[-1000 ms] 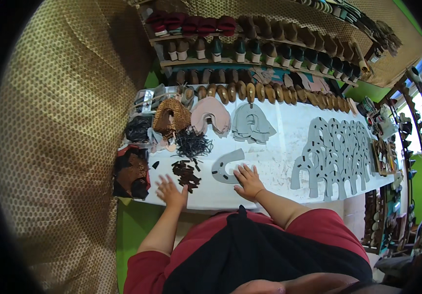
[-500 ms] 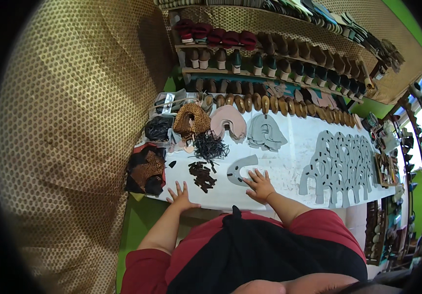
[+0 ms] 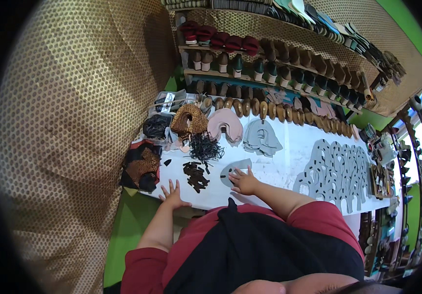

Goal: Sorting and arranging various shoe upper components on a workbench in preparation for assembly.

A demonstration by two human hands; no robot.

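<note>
My right hand (image 3: pixel 244 182) lies with fingers stretched out over a grey curved shoe-upper piece (image 3: pixel 243 163). Small dark patches show on that piece, and part of it is hidden beneath the hand. At the table's front edge, my left hand (image 3: pixel 174 197) rests with its fingers spread and nothing in them. Between the hands, a little farther in, lies a loose pile of short dark brown strips (image 3: pixel 196 177). Behind it is a tangle of thin black strips (image 3: pixel 206 148). One small black piece (image 3: pixel 167 162) lies apart, beyond my left hand.
Grey (image 3: pixel 260 137), pink (image 3: pixel 224 125) and leopard-print (image 3: pixel 189 119) stacks of curved pieces stand farther back. Overlapping grey pieces with dark patches (image 3: pixel 336 169) cover the table's right side. Dark and leopard scraps (image 3: pixel 145 169) lie at the left. Shoe racks (image 3: pixel 269 81) rise behind the white table (image 3: pixel 284 169).
My right hand has shifted left, from the grey piece's right end onto its middle. My left hand stays spread at the table edge. The whole view has shifted slightly.
</note>
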